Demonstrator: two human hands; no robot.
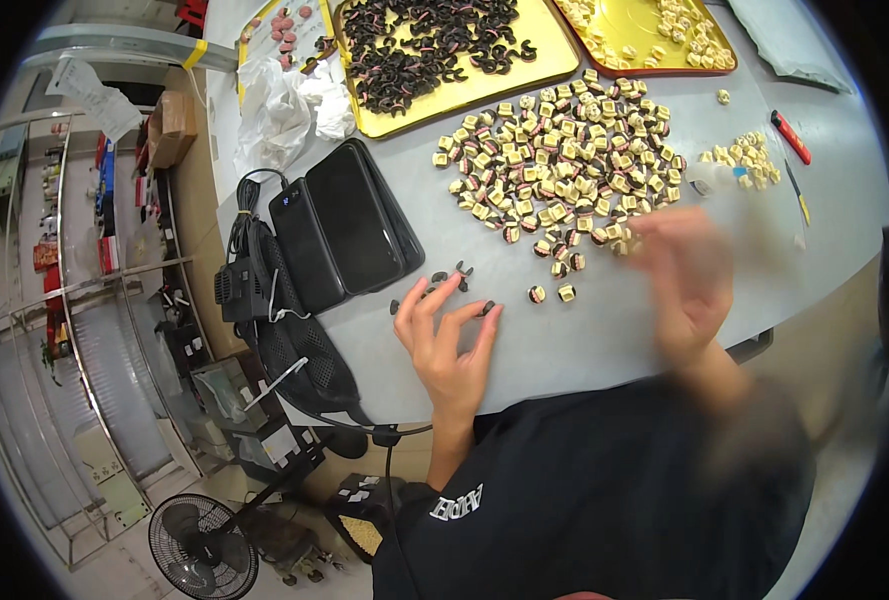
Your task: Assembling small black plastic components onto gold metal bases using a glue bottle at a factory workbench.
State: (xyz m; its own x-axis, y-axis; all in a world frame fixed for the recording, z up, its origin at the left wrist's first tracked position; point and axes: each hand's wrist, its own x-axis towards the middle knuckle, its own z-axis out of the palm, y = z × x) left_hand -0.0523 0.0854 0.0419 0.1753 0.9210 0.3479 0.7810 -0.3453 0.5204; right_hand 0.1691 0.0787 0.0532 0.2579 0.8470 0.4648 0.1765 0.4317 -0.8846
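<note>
My left hand (449,350) is near the table's front edge, thumb and forefinger pinched on a small black curved piece (487,308). A few more loose black pieces (440,277) lie by its other fingertips. My right hand (689,285) is smeared by motion at the near right side of a large pile of small cream, black and pink assembled pieces (574,160); whether its fingers hold anything is unclear. Two assembled pieces, one (566,293) right beside the other, sit apart from the pile, between my hands.
Farther back, a yellow tray (554,80) holds many black pieces, and a gold tray (644,68) cream ones. Loose cream parts (754,155), a red-handled cutter (790,138) and a thin tool (796,192) lie at right. A black phone-like device (359,220) with cables stands left.
</note>
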